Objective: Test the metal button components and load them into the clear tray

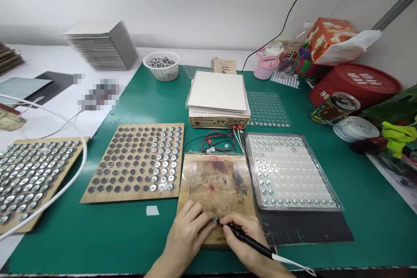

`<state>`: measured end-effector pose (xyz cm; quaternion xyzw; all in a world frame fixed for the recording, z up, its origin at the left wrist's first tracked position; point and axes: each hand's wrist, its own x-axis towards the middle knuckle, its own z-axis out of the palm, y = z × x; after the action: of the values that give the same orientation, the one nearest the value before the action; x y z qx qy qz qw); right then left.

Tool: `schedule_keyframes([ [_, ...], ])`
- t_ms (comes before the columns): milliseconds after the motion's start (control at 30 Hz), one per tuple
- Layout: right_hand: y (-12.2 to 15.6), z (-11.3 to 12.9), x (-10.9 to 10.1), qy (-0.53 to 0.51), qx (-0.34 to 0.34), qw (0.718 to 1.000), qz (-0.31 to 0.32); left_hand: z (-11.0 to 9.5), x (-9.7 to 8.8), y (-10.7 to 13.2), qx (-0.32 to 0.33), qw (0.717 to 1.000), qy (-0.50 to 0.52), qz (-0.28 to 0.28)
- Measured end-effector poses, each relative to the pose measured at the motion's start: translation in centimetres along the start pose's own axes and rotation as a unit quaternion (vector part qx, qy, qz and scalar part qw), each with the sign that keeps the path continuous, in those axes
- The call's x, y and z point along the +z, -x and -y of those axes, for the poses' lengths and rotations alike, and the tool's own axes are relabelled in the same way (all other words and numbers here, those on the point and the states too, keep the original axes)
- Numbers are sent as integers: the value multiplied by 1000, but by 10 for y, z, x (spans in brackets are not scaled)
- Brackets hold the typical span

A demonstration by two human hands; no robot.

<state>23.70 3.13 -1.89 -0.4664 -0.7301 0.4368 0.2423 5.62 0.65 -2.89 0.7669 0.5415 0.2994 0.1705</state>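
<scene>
My left hand (187,234) rests on the near edge of a worn wooden block (216,186), its fingertips pinched on a small round metal part (215,220). My right hand (244,239) grips a black probe pen (250,241) like a pencil, its tip touching that part. A white lead runs from the pen toward the lower right. Left of the block lies a wooden board (137,163) with rows of round pockets, its right columns filled with shiny parts. On the right sits a clear plastic tray (289,171) with parts along its edges.
A beige tester box (216,119) with white sheets stacked on it stands behind the block, with red and black leads (216,142) coiled in front. A white basket of parts (162,64), a second loaded board (29,178), a white cable (70,178) and clutter at the right edge surround the green mat.
</scene>
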Motion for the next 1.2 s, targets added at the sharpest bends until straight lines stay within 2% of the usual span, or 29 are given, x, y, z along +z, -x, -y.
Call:
schedule_keyframes([
  [133, -3, 0, -4, 15, -21, 1000, 1, 1, 1, -1, -1, 1000, 0, 4],
  [300, -5, 5, 2, 47, -34, 998, -9, -5, 4, 2, -2, 1000, -17, 15],
  [400, -5, 2, 2, 67, -42, 997, 2, 0, -7, -7, 8, 1000, -18, 20],
  [467, -4, -3, 1, 57, -72, 996, -20, 19, -28, -20, 8, 999, -39, 13],
  [533, -2, -9, 3, 48, -146, 986, -65, 50, -58, -39, -24, 995, -95, -13],
  [600, 0, -11, 8, 90, -254, 957, -107, 87, -88, -57, -93, 978, -181, -53],
  [667, 3, -10, 17, 174, -336, 915, -138, 118, -108, -72, -185, 942, -272, -68],
  [733, 6, -7, 25, 237, -343, 896, -152, 139, -116, -83, -215, 927, -304, -40],
  [800, 4, -3, 23, 244, -303, 911, -135, 149, -117, -87, -204, 931, -303, -27],
  [833, 1, -3, 15, 234, -275, 925, -122, 152, -117, -87, -202, 933, -297, -25],
  [900, -10, -5, -13, 208, -207, 948, -125, 154, -119, -88, -230, 929, -289, -10],
  [967, -28, -12, -57, 198, -129, 956, -174, 155, -124, -92, -281, 921, -268, 20],
  [1000, -39, -18, -81, 211, -88, 951, -209, 155, -127, -96, -308, 917, -249, 36],
  [1033, -51, -24, -104, 222, -71, 943, -236, 155, -131, -101, -333, 914, -226, 50],
  [1100, -73, -35, -139, 235, -60, 937, -253, 153, -137, -112, -371, 910, -174, 71],
  [1200, -94, -48, -161, 252, -64, 935, -241, 142, -141, -120, -383, 913, -128, 48],
])
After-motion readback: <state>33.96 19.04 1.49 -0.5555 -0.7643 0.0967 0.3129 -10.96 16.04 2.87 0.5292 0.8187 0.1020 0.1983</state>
